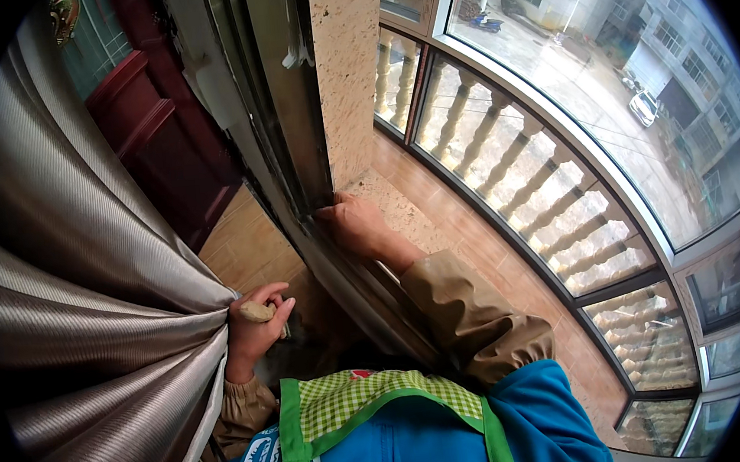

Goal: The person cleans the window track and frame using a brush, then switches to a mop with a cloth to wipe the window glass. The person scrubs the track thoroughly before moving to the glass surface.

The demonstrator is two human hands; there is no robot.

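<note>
My left hand is closed round a tan, rounded handle that looks wooden. What the handle belongs to is mostly hidden beneath my fingers. Right beside that hand, the grey-brown striped curtain is drawn together into folds. With fingers curled, my right hand presses against the inner edge of a dark metal door or window frame. Anything between those fingertips is too small or hidden to make out. The frame carries white smears and worn dark strips.
A dark red panelled door stands beyond the frame at the upper left. A speckled stone-like pillar adjoins the frame. To the right, tall glazed windows curve round a baluster railing above a tiled floor.
</note>
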